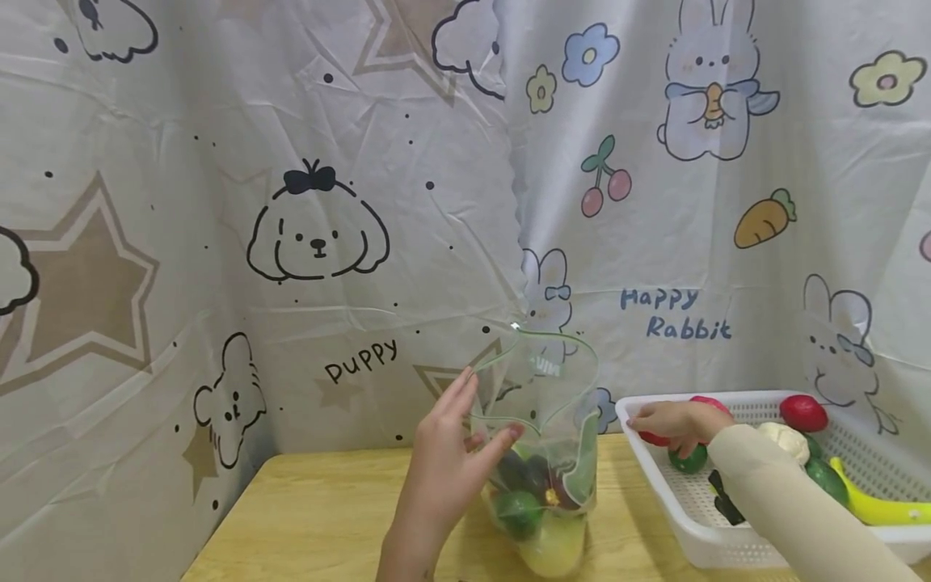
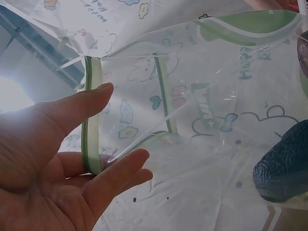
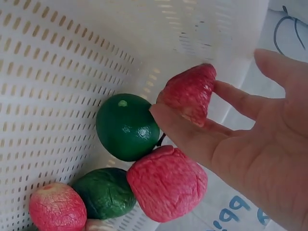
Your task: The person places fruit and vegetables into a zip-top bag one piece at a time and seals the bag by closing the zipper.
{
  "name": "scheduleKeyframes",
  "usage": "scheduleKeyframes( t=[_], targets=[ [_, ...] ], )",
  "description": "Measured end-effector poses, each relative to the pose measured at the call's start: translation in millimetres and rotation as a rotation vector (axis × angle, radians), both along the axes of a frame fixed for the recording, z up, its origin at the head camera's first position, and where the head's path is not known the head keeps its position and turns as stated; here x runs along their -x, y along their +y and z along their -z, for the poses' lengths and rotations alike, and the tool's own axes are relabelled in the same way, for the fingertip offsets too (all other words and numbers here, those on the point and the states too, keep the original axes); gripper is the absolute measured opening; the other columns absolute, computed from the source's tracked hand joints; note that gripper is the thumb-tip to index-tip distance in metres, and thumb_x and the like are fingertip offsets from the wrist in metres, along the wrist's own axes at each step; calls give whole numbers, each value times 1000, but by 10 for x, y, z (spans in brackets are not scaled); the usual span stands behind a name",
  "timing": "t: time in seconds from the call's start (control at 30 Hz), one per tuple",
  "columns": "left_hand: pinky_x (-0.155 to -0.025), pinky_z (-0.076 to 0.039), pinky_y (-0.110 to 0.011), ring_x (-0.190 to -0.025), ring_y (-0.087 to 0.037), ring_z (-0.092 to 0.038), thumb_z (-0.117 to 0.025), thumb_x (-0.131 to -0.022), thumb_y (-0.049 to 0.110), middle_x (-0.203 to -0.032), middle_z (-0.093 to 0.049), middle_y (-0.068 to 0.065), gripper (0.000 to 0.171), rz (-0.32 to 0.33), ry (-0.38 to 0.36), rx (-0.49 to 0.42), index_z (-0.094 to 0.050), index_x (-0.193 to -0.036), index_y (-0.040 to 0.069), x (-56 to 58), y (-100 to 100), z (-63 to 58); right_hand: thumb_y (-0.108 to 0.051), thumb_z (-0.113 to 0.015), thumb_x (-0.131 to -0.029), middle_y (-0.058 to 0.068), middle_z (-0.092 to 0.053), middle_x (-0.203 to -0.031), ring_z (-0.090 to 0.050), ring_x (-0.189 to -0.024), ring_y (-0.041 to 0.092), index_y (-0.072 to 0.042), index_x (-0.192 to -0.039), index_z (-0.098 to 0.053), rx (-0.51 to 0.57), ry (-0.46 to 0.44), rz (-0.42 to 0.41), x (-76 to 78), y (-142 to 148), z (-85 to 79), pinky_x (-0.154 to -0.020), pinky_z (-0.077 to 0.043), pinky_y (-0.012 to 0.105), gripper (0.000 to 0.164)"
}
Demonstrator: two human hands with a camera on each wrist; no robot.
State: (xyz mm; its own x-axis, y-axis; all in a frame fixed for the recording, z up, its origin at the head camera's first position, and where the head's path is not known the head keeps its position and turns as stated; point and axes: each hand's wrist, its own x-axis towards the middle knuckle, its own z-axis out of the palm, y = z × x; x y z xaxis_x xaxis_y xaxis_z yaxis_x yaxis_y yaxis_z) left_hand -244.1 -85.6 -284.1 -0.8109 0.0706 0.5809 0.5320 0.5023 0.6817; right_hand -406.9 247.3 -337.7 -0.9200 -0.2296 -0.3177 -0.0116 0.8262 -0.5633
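Observation:
A clear zip bag with green edging [image 1: 538,453] stands upright on the table, holding a green ball-shaped fruit [image 1: 518,516], dark pieces and a yellow piece [image 1: 554,551]. My left hand [image 1: 454,453] touches its mouth, the rim [image 2: 91,130] passing between spread thumb and fingers. Over the left side of a white basket [image 1: 684,529] reaches my right hand [image 1: 680,424]. In the right wrist view its fingers lie against a tapered red fruit [image 3: 187,94], while the thumb stays apart. A glossy green round fruit [image 3: 127,127] and a pink wrinkled fruit [image 3: 166,183] lie beside it.
Inside the basket are also a red fruit [image 1: 803,412], a white cauliflower-like piece [image 1: 785,440], a yellow banana [image 1: 873,505] and a black object [image 1: 723,497]. A printed curtain [image 1: 364,242] hangs behind the wooden table [image 1: 313,517].

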Motion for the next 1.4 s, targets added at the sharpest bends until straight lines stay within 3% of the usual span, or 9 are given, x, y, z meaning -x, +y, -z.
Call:
scheduleKeyframes(
  t=[0.23, 0.33, 0.47, 0.6, 0.77, 0.93, 1.03, 1.27, 1.4],
  targets=[
    [-79, -58, -26, -131, -28, -38, -71, -76, 43, -152, -33, -10, 83, -4, 6, 4, -39, -139, 0, 9, -22, -10, -18, -48, -93, 37, -43, -128, -50, -107, 51, 9, -130, -41, 24, 9, -6, 25, 41, -4, -87, -54, 60, 46],
    [-79, -58, -25, -132, -27, -37, -71, -76, 42, -152, -33, -9, 82, -1, -4, 3, -39, -140, 1, 6, -26, -8, -8, -50, -87, 29, -52, -111, -55, -93, 38, 5, -126, -46, -3, 16, -2, 16, 27, 72, -78, -57, 46, 42],
    [-81, -57, -23, -132, -25, -36, -71, -76, 43, -153, -31, -6, 82, 2, -34, -1, -38, -141, 3, 1, -31, 8, 2, -57, -77, 16, -53, -97, -51, -80, 24, 4, -124, -50, -80, 10, -7, -60, -14, 187, -69, -53, 33, 47],
    [-81, -57, -23, -132, -25, -36, -70, -76, 45, -153, -30, -5, 83, 8, -44, -6, -38, -141, 3, -6, -34, 21, 10, -66, -71, 17, -60, -101, -62, -77, 22, 5, -123, -52, -186, -14, -8, -168, -51, 234, -71, -61, 34, 55],
    [-81, -57, -23, -133, -25, -35, -70, -76, 45, -154, -30, -5, 84, 12, -40, -9, -38, -141, 3, -14, -36, 5, 6, -73, -67, 16, -66, -82, -67, -65, 24, 4, -120, -56, -283, -30, 64, -231, -69, 231, -64, -63, 34, 56],
    [-81, -57, -23, -133, -25, -36, -70, -77, 44, -154, -30, -6, 83, 18, -32, -3, -38, -141, 3, -11, -38, -25, -9, -71, -76, 11, -61, -78, -61, -67, 22, -4, -106, -62, -325, -27, 27, -200, -46, 225, -61, -59, 30, 32],
    [-81, -57, -23, -132, -26, -36, -70, -78, 43, -153, -31, -8, 82, 22, -15, 7, -38, -140, 1, -10, -41, -34, -9, -70, -75, 12, -56, -85, -57, -73, 24, -6, -105, -58, -277, -21, -7, -157, -22, 237, -63, -54, 31, 32],
    [-80, -58, -25, -133, -28, -36, -69, -78, 43, -153, -31, -10, 81, 34, -6, 6, -38, -140, 0, -13, -50, -31, 6, -65, -76, 24, -57, -90, -64, -76, 38, 1, -140, -31, -111, -96, 3, -138, -25, 283, -70, -62, 49, 73],
    [-80, -58, -24, -132, -26, -36, -69, -78, 44, -153, -30, -8, 82, 29, -21, 6, -38, -140, 1, -14, -61, -29, 1, -68, -76, 19, -56, -90, -65, -72, 33, -3, -130, -45, -150, -61, -29, -162, -31, 243, -67, -63, 45, 59]
  ],
)
